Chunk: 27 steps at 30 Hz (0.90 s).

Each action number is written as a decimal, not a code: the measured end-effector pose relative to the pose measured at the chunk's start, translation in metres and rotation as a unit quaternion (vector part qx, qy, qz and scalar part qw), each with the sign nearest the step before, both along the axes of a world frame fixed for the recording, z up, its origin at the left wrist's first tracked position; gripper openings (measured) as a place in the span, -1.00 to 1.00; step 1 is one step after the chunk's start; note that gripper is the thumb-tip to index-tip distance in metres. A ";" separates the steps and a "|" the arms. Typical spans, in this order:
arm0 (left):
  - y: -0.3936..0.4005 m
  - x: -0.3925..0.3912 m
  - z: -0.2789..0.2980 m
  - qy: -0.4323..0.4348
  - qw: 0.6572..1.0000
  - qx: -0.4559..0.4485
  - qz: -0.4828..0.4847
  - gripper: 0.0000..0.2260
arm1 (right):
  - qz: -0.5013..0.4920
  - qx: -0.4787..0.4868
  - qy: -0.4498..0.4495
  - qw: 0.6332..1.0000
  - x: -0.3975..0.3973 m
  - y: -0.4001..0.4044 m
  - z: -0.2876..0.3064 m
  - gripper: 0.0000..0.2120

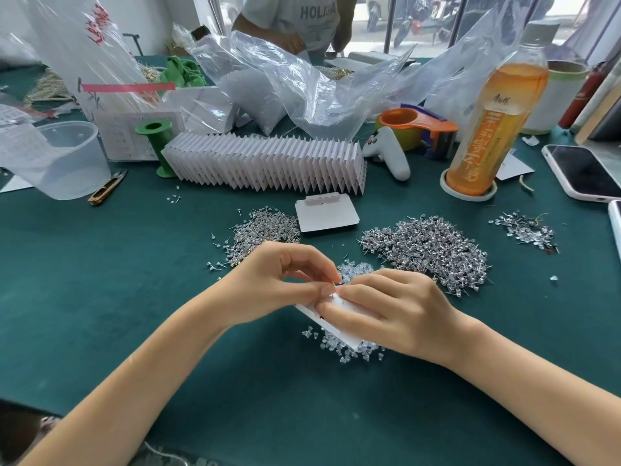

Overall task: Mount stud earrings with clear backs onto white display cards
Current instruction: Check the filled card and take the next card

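- Both hands meet over one white card [342, 332], held low just above the clear backs [339, 351], probably so a dropped piece lands in its own pile.
- Left hand [279, 284] has thumb and forefinger curled into a pinch at the card's top edge, likely steadying it.
- Right hand [386, 311] lies over the card, fingers curled, fingertips pinching at a thin stud post [341, 299] sticking up.
- Stud heaps sit just past the knuckles: big pile [426, 250] beyond the right hand, smaller pile [265, 230] beyond the left, easy reach.
- Finished cards [268, 163] are stacked farther back.
- Can't tell if a back is pinched; the fingers hide it and most of the card.
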<state>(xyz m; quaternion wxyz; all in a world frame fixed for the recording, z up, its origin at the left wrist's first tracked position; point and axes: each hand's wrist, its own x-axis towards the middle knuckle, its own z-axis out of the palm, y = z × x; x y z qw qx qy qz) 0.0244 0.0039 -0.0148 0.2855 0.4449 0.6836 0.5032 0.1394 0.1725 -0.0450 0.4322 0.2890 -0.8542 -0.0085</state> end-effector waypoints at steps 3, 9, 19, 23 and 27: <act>0.000 -0.001 -0.001 0.029 1.000 0.002 -0.011 -0.87 | 0.002 -0.003 0.003 1.000 0.000 -0.001 0.000 -0.92; 0.002 -0.003 0.005 0.056 0.997 -0.009 -0.060 -0.87 | 0.005 0.002 -0.002 1.000 0.002 -0.001 0.003 -0.84; 0.010 -0.015 0.011 -0.002 1.000 0.019 0.001 -0.87 | -0.005 -0.076 -0.012 0.997 -0.004 0.009 0.003 -0.78; 0.010 -0.017 0.004 -0.114 0.989 0.042 0.081 -0.62 | 0.001 -0.380 -0.143 0.914 -0.005 0.006 0.006 -0.79; 0.011 -0.015 -0.004 -0.085 0.988 -0.001 0.128 -0.71 | 0.027 -0.614 -0.226 0.756 -0.010 0.005 0.010 -0.70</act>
